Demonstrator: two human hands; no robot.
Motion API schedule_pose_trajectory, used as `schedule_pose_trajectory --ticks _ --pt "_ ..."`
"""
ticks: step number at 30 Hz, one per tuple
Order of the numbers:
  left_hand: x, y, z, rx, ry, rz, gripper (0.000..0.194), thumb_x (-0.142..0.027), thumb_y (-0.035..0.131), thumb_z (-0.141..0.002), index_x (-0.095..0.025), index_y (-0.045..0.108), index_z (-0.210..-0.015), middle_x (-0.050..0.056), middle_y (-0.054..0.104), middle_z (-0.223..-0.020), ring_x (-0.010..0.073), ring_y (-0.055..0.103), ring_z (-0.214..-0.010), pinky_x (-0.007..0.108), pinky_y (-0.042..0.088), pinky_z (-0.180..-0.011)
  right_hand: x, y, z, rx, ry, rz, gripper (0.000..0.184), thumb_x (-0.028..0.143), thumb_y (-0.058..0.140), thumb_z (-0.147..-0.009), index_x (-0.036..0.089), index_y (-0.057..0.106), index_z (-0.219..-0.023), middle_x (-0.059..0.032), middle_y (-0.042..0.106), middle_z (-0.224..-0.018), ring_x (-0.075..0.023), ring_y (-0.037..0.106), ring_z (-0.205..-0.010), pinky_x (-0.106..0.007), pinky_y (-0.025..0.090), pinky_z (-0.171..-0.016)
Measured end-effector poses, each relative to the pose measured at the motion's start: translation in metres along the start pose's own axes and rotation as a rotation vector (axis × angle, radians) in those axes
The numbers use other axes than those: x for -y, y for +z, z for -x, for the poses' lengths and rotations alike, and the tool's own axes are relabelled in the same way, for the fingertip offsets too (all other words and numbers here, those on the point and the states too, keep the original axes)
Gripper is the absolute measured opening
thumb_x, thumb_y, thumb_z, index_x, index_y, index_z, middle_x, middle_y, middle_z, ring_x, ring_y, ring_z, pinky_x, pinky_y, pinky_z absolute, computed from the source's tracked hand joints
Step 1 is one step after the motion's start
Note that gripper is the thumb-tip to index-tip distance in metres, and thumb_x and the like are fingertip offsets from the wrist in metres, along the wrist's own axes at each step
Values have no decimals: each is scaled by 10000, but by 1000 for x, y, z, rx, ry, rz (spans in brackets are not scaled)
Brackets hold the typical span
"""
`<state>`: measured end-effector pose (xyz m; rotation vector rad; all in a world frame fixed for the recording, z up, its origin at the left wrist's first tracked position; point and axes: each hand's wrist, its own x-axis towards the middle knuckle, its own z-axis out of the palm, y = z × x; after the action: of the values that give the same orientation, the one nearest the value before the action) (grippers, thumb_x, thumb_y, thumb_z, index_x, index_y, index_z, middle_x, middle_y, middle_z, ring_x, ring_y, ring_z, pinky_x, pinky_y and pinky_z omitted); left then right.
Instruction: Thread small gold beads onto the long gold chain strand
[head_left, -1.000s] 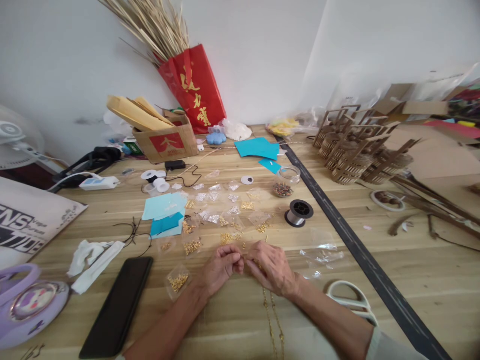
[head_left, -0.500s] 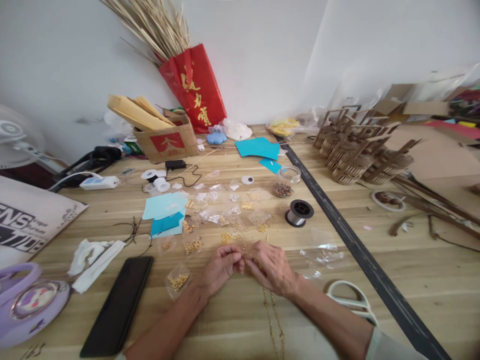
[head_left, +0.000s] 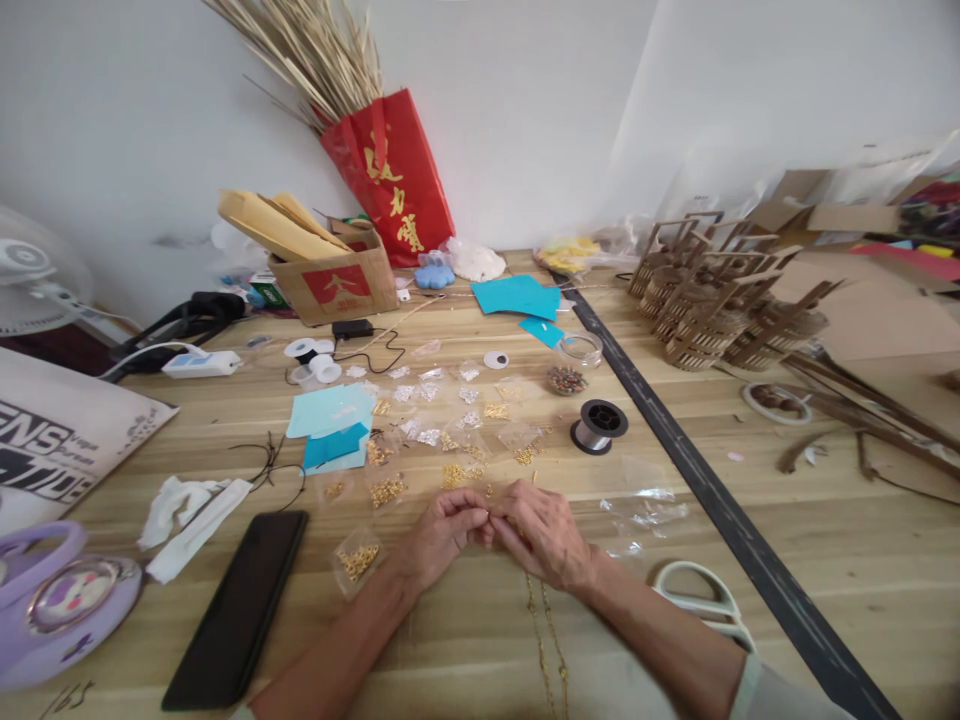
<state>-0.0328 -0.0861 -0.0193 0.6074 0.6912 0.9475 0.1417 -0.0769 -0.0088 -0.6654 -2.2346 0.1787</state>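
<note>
We have both hands together near the front of the wooden table [head_left: 825, 560], fingertips meeting. Our left hand [head_left: 439, 535] is curled, thumb and forefinger pinched on something too small to make out; our right hand [head_left: 544, 535] is likewise closed in a pinch against it, gripping the upper end of the gold chain [head_left: 546, 640]. The chain hangs from under our right hand and trails back toward us in two strands along the table, so its free length lies just below and behind the hands, while its working end is hidden between the fingertips.

As for progress, we judge the work to be mid-way: a long run of chain is already assembled, and plenty of stock remains. Small clear bags of gold findings [head_left: 457, 445] lie spread just beyond the hands, one bag of gold pieces [head_left: 355, 560] sits just beside our left wrist, and empty clear bags [head_left: 645, 510] lie to the right. A spool of wire [head_left: 598, 425] and a jar of beads [head_left: 568, 378] stand farther out. White-handled scissors [head_left: 709, 600] rest untouched by our right forearm, a black phone [head_left: 236, 610] to the left
</note>
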Motion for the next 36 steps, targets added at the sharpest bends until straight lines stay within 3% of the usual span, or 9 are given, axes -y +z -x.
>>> schedule_pose_trajectory --ticks 13,24,36 --pt "0 -1 -1 -72 46 -80 202 -269 814 -593 -111 698 -640 30 653 -552 105 563 -514 221 441 -532 -2 1 1 4 17 -26 95 162 467 -919 156 555 -883 -42 580 -715 -147 513 -661 -258 416 -602" --pt "2 -6 1 -130 198 -401 214 -329 716 -713 -127 671 -659 8 627 -580 112 540 -565 226 418 -601 2 -2 -4 27 30 20 125 173 451 -926 167 565 -878 -49 590 -718 -156 522 -656 -261 412 -577" --pt "-4 3 5 -159 227 -505 234 -344 698 -716 -128 647 -641 8 610 -577 123 535 -570 239 429 -606 0 -2 -3 39 17 15 94 148 464 -907 158 557 -898 -57 590 -746 -160 537 -686 -266 426 -589"
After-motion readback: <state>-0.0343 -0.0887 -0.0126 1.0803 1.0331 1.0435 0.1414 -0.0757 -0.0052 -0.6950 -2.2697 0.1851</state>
